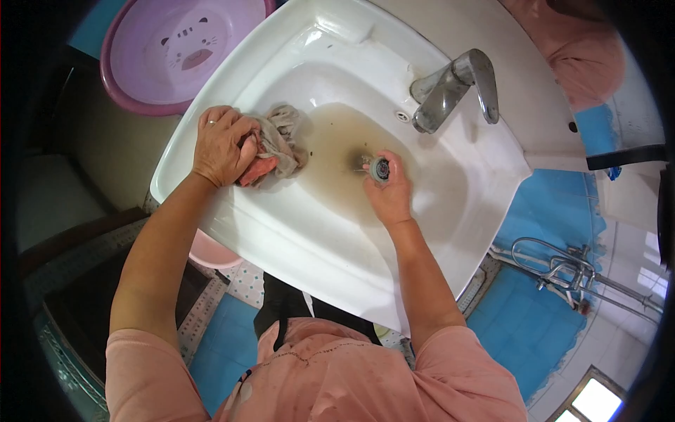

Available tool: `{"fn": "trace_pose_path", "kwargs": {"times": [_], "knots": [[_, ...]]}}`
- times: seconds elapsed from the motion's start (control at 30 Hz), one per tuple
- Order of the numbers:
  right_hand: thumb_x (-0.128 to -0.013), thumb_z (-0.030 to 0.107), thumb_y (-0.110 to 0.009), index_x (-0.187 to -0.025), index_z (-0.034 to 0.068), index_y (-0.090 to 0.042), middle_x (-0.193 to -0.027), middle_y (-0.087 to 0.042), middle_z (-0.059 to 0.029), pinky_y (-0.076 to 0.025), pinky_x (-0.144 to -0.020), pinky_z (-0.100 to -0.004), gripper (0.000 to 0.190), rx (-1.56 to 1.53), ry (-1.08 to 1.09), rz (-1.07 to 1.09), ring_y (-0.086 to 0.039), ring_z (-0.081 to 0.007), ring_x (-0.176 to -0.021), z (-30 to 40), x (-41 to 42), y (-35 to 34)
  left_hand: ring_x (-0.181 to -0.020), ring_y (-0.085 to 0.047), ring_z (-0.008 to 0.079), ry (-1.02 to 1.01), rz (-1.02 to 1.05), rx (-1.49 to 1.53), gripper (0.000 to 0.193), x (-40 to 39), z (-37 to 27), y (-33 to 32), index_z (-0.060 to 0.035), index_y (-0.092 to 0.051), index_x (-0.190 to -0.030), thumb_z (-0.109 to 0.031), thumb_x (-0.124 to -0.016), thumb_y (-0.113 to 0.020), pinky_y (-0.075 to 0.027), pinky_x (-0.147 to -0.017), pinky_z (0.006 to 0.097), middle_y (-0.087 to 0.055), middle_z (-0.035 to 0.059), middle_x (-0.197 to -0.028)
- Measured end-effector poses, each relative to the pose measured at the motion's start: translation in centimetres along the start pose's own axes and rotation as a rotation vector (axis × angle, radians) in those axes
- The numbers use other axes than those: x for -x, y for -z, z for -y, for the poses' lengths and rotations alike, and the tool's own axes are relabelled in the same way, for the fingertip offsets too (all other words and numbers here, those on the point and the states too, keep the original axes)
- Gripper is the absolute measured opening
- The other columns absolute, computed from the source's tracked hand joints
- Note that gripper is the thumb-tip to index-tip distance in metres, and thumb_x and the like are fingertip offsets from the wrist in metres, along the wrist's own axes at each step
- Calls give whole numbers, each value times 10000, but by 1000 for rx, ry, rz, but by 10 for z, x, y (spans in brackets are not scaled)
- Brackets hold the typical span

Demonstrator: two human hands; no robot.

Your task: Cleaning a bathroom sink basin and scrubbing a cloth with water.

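A white ceramic washbasin [443, 205] holds cloudy brownish water [332, 142] with a few dark specks. My left hand [224, 142], a ring on one finger, grips wet cloths at the basin's left side, a greyish one [285, 137] and a red one [258, 171]. My right hand [390, 192] is closed around the round drain stopper [379, 170], or a similar small round piece, low in the basin. Dark water lies just left of that piece. Whether it is still attached below cannot be told.
A chrome single-lever tap [445, 95] stands at the basin's back right. Beyond the left rim is a purple plastic basin [142, 53] with an animal face. A pink basin [213, 250] sits lower left. Chrome shower fittings [569, 269] are at the right.
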State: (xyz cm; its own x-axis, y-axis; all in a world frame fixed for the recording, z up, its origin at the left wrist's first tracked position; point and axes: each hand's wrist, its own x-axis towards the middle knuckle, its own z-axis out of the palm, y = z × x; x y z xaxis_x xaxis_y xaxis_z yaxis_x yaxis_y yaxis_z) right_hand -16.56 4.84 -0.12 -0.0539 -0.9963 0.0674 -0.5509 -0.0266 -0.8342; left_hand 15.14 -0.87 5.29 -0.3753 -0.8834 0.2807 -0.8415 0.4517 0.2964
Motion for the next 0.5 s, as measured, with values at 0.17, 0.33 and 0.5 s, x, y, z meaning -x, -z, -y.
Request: {"fn": "trace_pose_path", "kwargs": {"times": [0.17, 0.33, 0.5], "knots": [[-759, 11, -669, -1089, 113, -507, -1002, -616, -121, -493, -791, -399, 381, 69, 40, -63, -608, -343, -928, 0, 1, -3, -1000, -476, 345, -4, -16, 9, 206, 1, 0, 0, -107, -607, -893, -212, -737, -524, -314, -950, 463, -554, 124, -925], [-730, 10, -689, -1112, 126, -494, -1037, -613, -102, -483, -786, -430, 444, 201, 72, 53, -593, -343, -972, -20, 0, -11, -998, -476, 343, -5, -10, 3, 215, 1, 0, 0, -109, -608, -906, -215, -739, -523, -317, -945, 464, -553, 121, -924], [-719, 20, -702, -1112, 139, -490, -1011, -611, -130, -465, -813, -447, 463, 285, 1, 39, -577, -355, -982, -26, -5, -18, -982, -514, 297, -11, -70, -27, 198, -1, -2, 0, -111, -623, -868, -208, -716, -541, -329, -951, 432, -570, 90, -869]]}}
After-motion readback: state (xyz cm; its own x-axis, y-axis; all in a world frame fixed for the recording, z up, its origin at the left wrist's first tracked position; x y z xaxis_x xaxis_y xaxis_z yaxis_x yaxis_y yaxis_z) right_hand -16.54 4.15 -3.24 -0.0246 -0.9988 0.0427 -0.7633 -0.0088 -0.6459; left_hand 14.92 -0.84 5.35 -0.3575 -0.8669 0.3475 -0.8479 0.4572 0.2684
